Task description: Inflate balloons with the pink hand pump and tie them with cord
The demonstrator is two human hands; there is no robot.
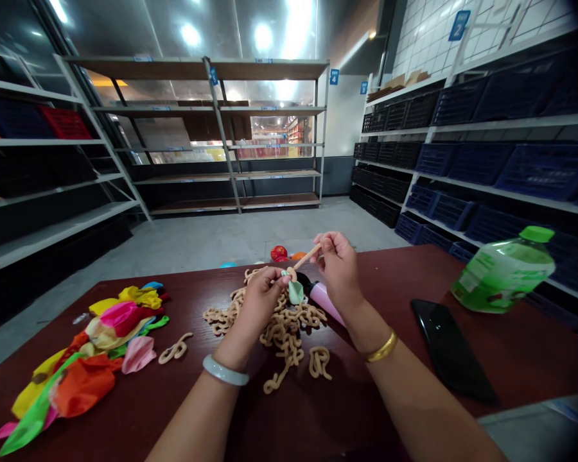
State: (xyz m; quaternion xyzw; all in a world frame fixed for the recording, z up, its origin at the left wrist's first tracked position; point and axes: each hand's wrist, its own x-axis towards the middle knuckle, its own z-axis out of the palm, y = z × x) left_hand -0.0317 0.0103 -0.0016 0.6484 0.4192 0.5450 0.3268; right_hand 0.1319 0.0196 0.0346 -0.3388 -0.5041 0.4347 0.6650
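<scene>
My left hand (pixel 262 295) is closed in a pinch on the neck of a small, limp mint-green balloon (pixel 295 292). Pulled taut, a tan rubbery cord (pixel 307 256) runs up and right from the balloon's neck into the closed fingers of my right hand (pixel 338 266). Below both hands lies a tangled heap of curly tan cords (pixel 282 330). A lilac cylinder with a black end (pixel 326 301), perhaps a hand pump, rests beside the heap, partly hidden by my right hand.
Limp coloured balloons (pixel 89 359) are piled at the table's left. On the right are a black phone (pixel 450 346) and a green-capped jug (pixel 505 269). Round red objects (pixel 279 253) show past the far table edge. Shelves with crates (pixel 467 160) flank the room.
</scene>
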